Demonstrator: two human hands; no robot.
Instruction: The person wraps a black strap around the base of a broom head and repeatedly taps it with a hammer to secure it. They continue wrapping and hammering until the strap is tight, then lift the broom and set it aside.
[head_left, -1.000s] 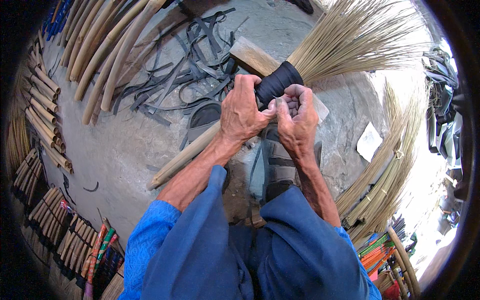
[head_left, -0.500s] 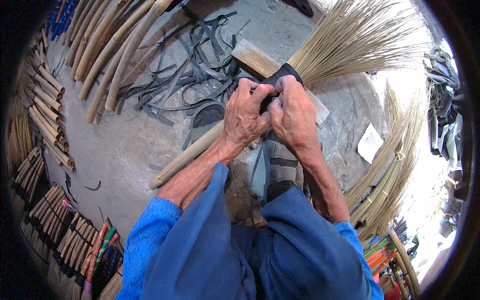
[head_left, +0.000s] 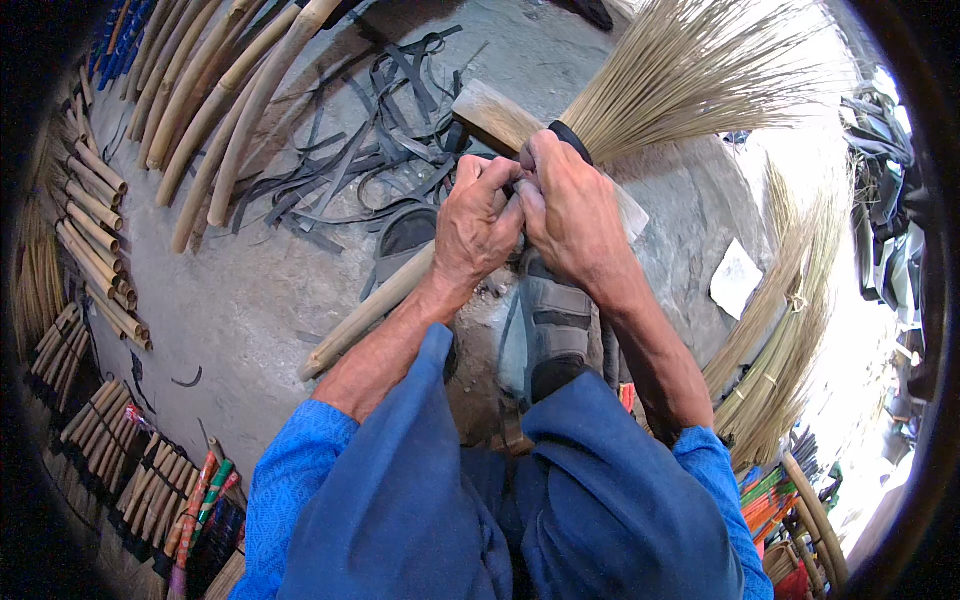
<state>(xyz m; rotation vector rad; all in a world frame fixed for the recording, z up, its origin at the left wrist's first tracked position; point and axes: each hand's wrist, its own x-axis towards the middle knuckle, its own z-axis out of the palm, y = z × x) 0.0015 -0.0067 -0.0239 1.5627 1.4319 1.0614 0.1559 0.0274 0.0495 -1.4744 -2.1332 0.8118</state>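
Hands meet at the broom's neck: your left hand [head_left: 480, 225] and right hand [head_left: 570, 205] pinch closed on the black binding [head_left: 572, 138], keeping the broom [head_left: 680, 75] bristles bunched against its wooden handle [head_left: 375, 310], propped over your sandal [head_left: 555, 320].

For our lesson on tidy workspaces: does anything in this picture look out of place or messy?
Yes. Dark strips lie tangled loose on the floor beside the broom, while the sticks at the left sit in neat rows. A white scrap also lies loose. Both hands, left and right, grip the broom's binding.
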